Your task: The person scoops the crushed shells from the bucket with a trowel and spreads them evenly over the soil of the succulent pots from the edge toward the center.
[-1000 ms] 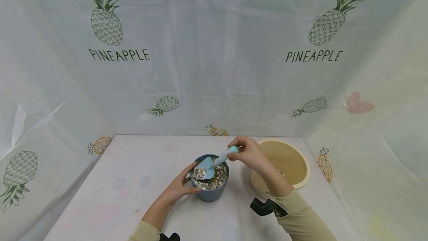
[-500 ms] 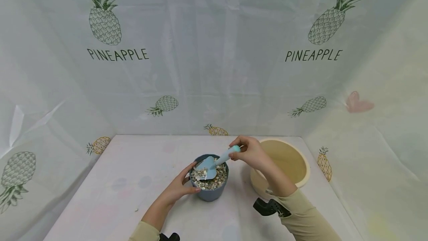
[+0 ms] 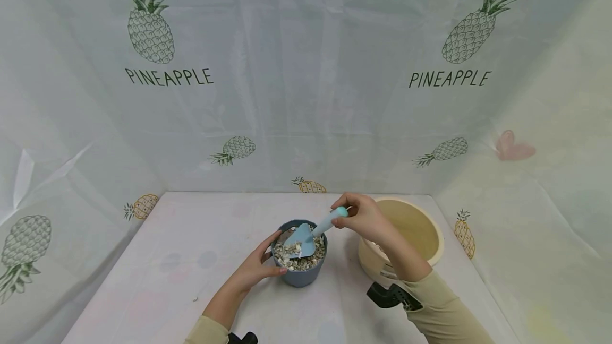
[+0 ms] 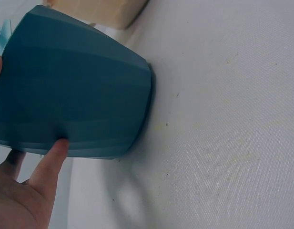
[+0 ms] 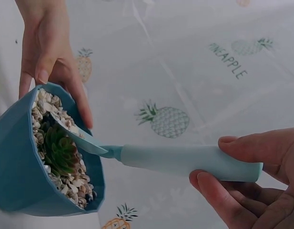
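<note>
A blue-grey flower pot (image 3: 301,279) stands on the table, filled with pale pebbles (image 5: 80,183). A green and reddish succulent (image 5: 61,149) grows among them, mostly hidden under the tool in the head view. My left hand (image 3: 251,272) holds the pot from the left, thumb at the near rim and fingers round the side. In my right hand (image 3: 364,219), thumb and fingers pinch the end of a light blue trowel's (image 5: 170,160) handle. Its blade slants down to the left inside the pot, over the succulent, with some pebbles on it.
Right of the pot, partly behind my right forearm, is a large cream bucket (image 3: 367,259). One small crumb (image 3: 195,299) lies on the white table (image 3: 158,259) at the left. Pineapple-printed sheeting (image 3: 306,94) encloses the back and sides.
My right hand has drawn the trowel slightly to the right, so its blade sits nearer the pot's middle. The left hand and the pot have stayed in place.
</note>
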A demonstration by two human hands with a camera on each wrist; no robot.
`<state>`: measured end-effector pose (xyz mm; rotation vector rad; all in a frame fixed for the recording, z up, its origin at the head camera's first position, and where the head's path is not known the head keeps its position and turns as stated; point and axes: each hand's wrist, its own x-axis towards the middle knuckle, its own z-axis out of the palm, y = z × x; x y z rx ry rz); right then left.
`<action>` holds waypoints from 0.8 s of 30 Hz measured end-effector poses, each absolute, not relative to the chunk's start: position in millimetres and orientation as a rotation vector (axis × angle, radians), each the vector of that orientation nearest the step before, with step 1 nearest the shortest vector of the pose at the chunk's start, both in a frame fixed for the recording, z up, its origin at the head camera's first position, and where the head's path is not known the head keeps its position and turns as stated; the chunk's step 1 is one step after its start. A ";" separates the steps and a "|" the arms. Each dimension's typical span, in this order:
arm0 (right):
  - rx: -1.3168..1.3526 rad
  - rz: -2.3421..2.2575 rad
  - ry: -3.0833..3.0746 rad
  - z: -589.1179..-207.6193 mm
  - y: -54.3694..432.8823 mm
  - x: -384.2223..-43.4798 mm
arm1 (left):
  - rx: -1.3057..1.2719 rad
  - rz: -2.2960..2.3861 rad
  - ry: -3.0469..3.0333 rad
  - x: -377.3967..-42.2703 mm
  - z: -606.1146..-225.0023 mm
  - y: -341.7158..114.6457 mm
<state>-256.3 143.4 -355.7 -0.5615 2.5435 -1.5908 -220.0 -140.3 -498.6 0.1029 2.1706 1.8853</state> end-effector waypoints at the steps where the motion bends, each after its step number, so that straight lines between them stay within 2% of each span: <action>1: -0.564 -1.595 2.541 -355.4 142.5 -256.4 | 0.104 1.886 2.170 -220.0 -498.5 -140.5; 24: -0.567 -1.610 2.560 -353.6 134.3 -258.8 | 0.097 1.880 2.166 -219.3 -496.5 -139.8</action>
